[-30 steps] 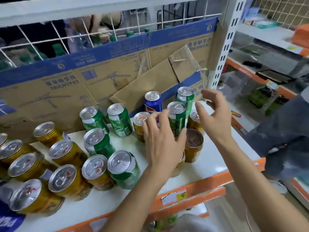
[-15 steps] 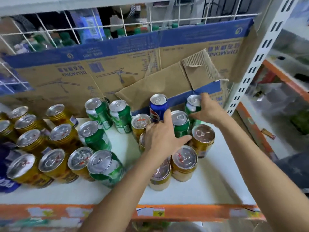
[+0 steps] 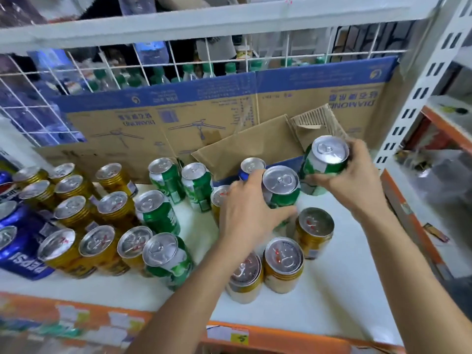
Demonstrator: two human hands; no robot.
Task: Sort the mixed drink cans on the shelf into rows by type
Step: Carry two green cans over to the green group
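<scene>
Both of our hands were on green cans at the right end of the white shelf (image 3: 332,290). Our left hand (image 3: 245,221) was wrapped around the side of one upright green can (image 3: 281,190), fingers curled onto its body, while our right hand (image 3: 355,185) gripped a second green can (image 3: 324,162) farther back, tilted toward us, just in front of the torn cardboard panel (image 3: 250,146). A blue can (image 3: 251,166) stood partly hidden behind our left fingers. Three gold cans (image 3: 283,264) stood close together in front of our hands. To the left, well apart from us, more green cans (image 3: 166,177) stood in a loose cluster beside a block of gold cans (image 3: 74,213), with a blue Pepsi can (image 3: 18,241) at the far left edge. Behind the cardboard, a white wire grid (image 3: 107,70) showed green-capped bottles (image 3: 189,70).
</scene>
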